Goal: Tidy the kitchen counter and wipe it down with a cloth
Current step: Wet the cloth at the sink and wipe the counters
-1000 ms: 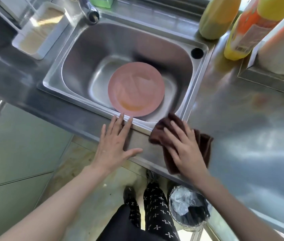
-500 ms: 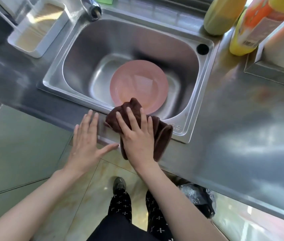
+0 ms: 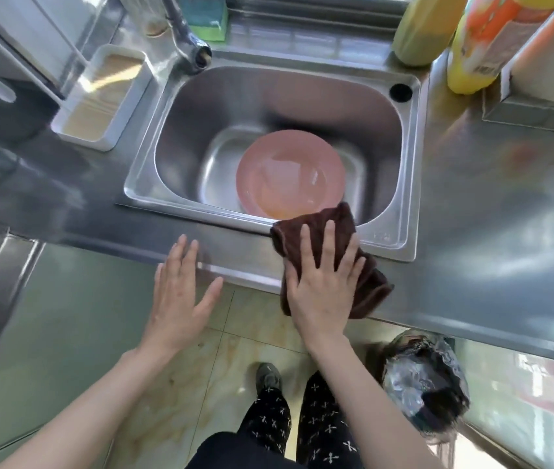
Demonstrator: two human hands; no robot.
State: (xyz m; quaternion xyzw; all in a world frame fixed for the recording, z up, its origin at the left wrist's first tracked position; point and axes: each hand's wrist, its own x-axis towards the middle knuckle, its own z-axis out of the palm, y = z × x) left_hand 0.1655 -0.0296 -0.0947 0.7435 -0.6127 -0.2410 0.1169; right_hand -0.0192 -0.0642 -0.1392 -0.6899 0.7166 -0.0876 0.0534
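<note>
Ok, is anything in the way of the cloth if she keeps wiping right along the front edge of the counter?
Nothing visible. The right hand presses the brown cloth flat on the counter by the sink, and the front strip to its right looks bare. The bottles stand at the back.

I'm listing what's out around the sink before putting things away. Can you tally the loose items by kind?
Plates: 1, pink plate in the sink
Cloths: 1, brown cloth under the right hand
Sponges: 1
Bottles: 2
White trays: 1
Total: 6
</note>
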